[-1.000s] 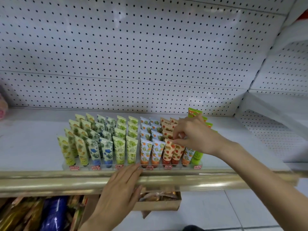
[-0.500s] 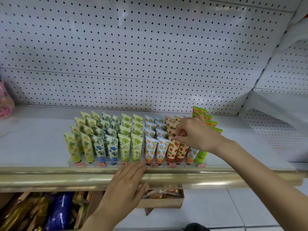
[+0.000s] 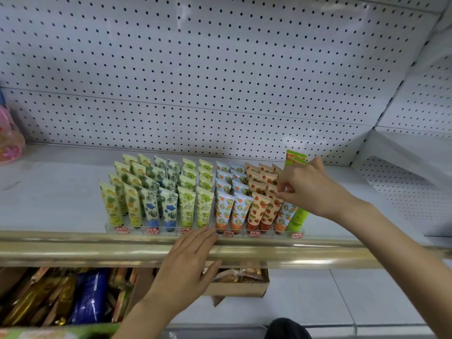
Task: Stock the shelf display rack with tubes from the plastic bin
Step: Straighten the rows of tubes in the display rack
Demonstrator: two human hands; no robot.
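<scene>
Right hand [image 3: 310, 187] pinches the top of a tube [image 3: 285, 212] at the rack's [image 3: 297, 233] right end, among crowded tubes [image 3: 187, 204]. Left hand [image 3: 186, 267] lies flat, fingers together, on the gold shelf edge [image 3: 73, 250]; snack packets [image 3: 88, 297] sit below.

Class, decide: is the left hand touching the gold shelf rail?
Touching: the head view shows the left hand lying flat across the gold shelf rail, fingers straight.

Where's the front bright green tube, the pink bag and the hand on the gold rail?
front bright green tube [image 3: 297, 217]: head view, mid-body.
pink bag [image 3: 11, 143]: head view, its front.
left hand [image 3: 188, 263]: head view, back of the hand.
</scene>
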